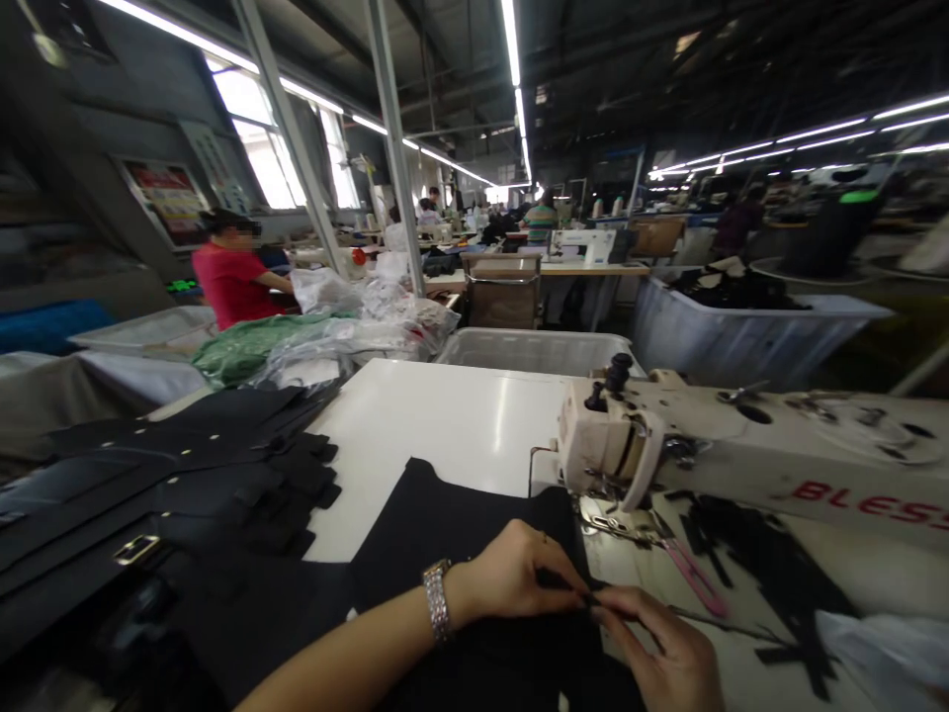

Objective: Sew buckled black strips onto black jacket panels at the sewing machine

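A large piece of black fabric (460,514) lies on the white sewing table, its right side close to the sewing machine's needle area. My left hand (511,574), with a metal watch (437,600) at the wrist, lies over the fabric and pinches a dark bit at its right edge. Fingertip to fingertip with it, my right hand (659,643) pinches the same spot. Whether that bit is the fabric's own edge or a separate small strip is hidden by the fingers. Just beyond the hands stands the sewing machine (600,435); pink-handled snips (697,578) lie by its base.
Stacked black pieces with metal fittings (185,465) cover the left side. Loose black strips (778,554) and a clear plastic bag (890,643) lie at right. Beyond the table (445,415) are plastic bins (756,326), bagged goods (333,326) and a person in red (233,277).
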{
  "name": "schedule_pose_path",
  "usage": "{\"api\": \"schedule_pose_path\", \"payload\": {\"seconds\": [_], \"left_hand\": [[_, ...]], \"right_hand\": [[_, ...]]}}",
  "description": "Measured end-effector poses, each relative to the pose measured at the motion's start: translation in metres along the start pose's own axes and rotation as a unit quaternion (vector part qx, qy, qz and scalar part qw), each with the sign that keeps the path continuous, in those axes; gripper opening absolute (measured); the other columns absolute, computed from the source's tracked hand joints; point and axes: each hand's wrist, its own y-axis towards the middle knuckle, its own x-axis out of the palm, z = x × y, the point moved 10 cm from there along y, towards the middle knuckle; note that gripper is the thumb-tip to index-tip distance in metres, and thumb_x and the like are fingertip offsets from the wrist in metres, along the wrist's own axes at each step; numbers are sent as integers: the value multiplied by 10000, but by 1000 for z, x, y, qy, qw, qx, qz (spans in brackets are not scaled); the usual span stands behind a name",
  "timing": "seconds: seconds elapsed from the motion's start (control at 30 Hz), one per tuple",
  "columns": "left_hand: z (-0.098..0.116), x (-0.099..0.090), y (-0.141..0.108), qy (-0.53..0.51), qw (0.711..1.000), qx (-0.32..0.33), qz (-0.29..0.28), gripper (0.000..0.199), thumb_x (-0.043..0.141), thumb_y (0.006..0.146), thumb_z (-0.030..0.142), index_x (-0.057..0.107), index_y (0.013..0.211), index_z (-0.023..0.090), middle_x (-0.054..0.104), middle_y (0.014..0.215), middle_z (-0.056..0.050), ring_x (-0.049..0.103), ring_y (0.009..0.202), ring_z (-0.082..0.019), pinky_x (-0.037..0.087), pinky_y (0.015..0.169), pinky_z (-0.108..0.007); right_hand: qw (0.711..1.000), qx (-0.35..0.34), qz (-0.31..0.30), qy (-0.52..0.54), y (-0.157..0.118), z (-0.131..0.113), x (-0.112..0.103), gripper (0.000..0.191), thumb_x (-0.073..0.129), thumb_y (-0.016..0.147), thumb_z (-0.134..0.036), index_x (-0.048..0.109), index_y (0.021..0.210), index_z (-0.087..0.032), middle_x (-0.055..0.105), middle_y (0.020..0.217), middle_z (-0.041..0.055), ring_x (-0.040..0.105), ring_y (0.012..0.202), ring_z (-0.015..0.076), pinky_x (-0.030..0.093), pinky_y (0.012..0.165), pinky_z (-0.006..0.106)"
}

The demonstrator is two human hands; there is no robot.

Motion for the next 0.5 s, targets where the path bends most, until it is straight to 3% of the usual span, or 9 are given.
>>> {"api": "schedule_pose_path", "payload": {"seconds": [0.17,0.27,0.37,0.5], "left_hand": [[9,-1,4,59,996,55,31,127,514,737,158,626,742,100,645,730,-72,598,650,-117,468,597,-176],[2,1,7,179,978,102,19,156,456,775,164,606,765,123,626,738,-62,577,649,-117,457,584,-191],[-20,3,15,325,937,128,6,234,367,833,169,576,737,129,597,723,-59,542,639,-129,451,586,-227],[-51,7,31,423,899,111,-29,277,328,859,161,532,674,137,559,708,-44,496,623,-137,435,567,-239]], "right_hand": [[999,29,7,-21,2,0,1,183,495,796,-305,605,701,-195,645,608,6,616,539,122,496,514,163],[997,38,-13,-68,-6,2,1,192,501,797,-311,584,906,-176,670,748,38,636,632,142,522,585,193],[985,-31,-32,-167,-26,-10,1,319,487,796,-299,518,1073,-143,649,930,83,628,810,170,521,691,222],[930,-177,-56,-318,-58,-28,13,299,491,775,-370,590,979,-176,660,904,66,633,793,184,525,640,237]]}}
